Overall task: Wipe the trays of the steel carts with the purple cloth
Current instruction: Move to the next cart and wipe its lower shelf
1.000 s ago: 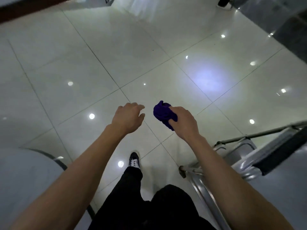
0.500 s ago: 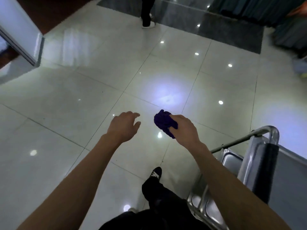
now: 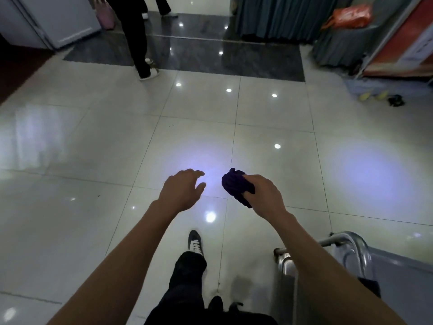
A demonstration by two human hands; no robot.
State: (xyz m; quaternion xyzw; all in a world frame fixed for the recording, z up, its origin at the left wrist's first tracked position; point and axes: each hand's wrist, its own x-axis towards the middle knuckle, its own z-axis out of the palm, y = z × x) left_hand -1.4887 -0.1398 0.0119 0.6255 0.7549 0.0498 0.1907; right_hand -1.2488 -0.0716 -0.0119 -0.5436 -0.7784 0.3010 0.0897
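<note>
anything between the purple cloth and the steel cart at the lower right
Nothing visible does. The right hand grips the purple cloth over bare floor, and the steel cart sits behind it, partly hidden by that forearm. The left hand holds nothing.

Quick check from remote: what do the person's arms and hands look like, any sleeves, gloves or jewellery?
Both forearms are bare up to the frame's edge, no sleeves showing. The left hand and right hand wear no gloves. No watch, ring or wristband is visible.
</note>
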